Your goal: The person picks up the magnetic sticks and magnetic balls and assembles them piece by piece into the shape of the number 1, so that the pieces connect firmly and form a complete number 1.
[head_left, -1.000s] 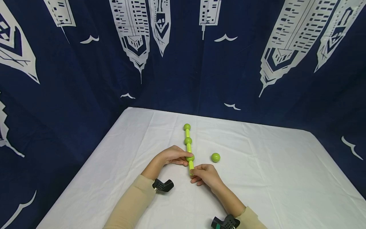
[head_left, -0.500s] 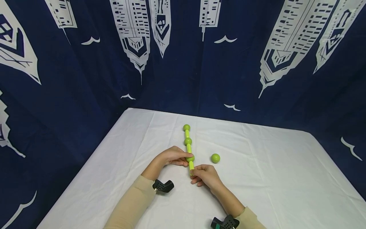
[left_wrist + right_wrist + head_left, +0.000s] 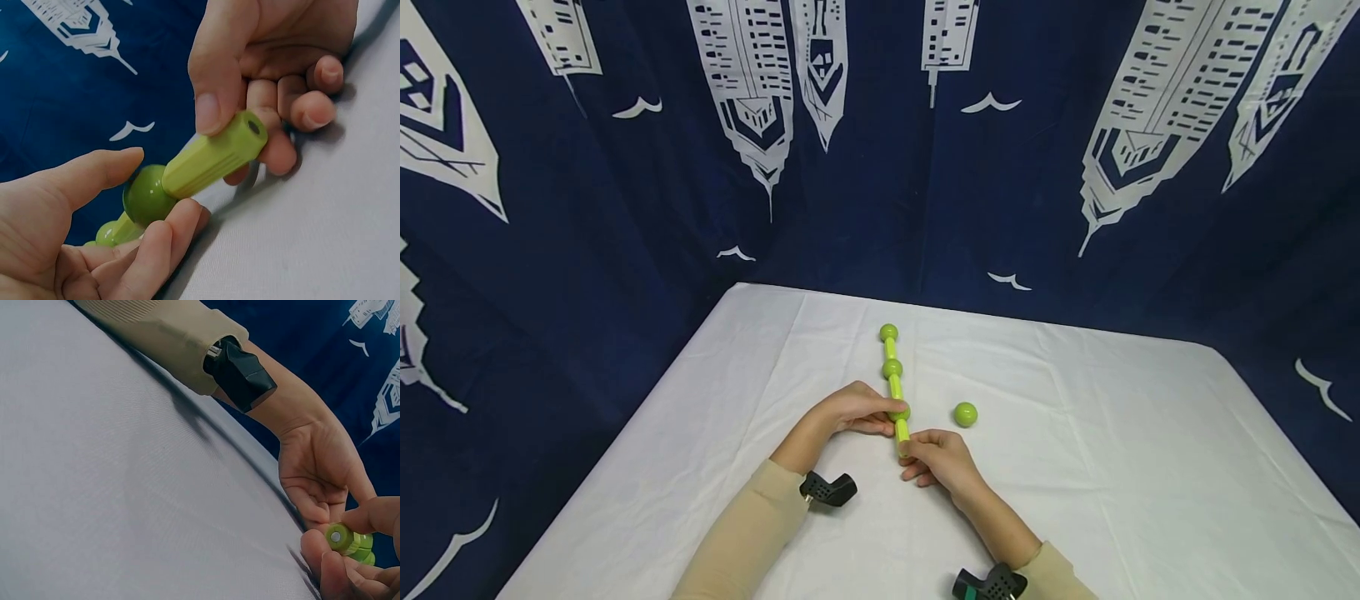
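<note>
A line of lime-green balls and ribbed rods stretches away across the white cloth, with the far ball (image 3: pixel 889 332) and the middle ball (image 3: pixel 892 369) joined by a rod. My left hand (image 3: pixel 857 407) pinches the nearest ball (image 3: pixel 150 194) of the line between thumb and fingers. From that ball a rod (image 3: pixel 209 159) points back toward me, and my right hand (image 3: pixel 943 457) pinches it near its free end. In the right wrist view a round silvery spot shows in the rod's end (image 3: pixel 335 537). A loose green ball (image 3: pixel 966 414) rests right of the line.
White cloth (image 3: pixel 1150 467) covers the table, and a dark blue curtain (image 3: pixel 880 217) with printed white buildings hangs behind its far edge. Black wrist cameras sit on the left forearm (image 3: pixel 737 533) and the right forearm.
</note>
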{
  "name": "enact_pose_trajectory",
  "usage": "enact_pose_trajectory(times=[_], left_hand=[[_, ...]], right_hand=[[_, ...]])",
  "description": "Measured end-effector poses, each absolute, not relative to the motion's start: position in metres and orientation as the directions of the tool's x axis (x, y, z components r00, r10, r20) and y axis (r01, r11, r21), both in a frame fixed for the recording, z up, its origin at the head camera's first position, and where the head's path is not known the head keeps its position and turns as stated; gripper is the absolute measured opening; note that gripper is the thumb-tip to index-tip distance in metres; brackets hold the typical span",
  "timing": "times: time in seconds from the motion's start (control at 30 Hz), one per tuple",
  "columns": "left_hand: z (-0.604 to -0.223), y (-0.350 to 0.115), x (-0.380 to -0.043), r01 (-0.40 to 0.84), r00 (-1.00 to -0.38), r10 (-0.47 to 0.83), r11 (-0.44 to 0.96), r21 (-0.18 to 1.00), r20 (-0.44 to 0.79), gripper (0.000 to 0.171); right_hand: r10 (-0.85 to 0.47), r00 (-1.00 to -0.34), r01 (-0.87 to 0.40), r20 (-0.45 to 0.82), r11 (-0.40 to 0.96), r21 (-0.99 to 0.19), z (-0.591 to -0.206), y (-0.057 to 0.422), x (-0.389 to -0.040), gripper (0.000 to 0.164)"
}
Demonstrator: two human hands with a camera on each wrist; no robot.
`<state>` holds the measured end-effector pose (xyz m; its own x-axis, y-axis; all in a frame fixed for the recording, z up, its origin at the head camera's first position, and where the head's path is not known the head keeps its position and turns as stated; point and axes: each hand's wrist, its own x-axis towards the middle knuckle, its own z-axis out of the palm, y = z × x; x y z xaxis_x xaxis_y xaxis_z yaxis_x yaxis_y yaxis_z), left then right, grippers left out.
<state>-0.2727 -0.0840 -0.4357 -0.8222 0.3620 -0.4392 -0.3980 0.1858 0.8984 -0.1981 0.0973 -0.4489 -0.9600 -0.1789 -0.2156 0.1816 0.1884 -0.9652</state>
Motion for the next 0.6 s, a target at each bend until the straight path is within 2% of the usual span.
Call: enact_pose_trajectory(times=[0.23, 0.5, 0.6], left_hand=[[-0.435, -0.084, -0.263, -0.387, -0.823, 0.357, 0.220, 0.896, -0.443, 0.030], [-0.442, -0.082, -0.248, -0.379, -0.780, 0.455, 0.204, 0.903, -0.430, 0.027], [-0.441, -0.080, -0.244, -0.365, -0.784, 0.465, 0.193, 0.911, -0.412, 0.024]], right_hand=[[-0.181, -0.960, 0.182, -0.212, 0.166, -0.969, -0.441, 0.096, -0.193, 0.030], [-0.163, -0.965, 0.177, -0.205, 0.170, -0.969, -0.450, 0.097, -0.197, 0.032], [-0.164, -0.965, 0.177, -0.205, 0.167, -0.970, -0.451, 0.097, -0.198, 0.033]])
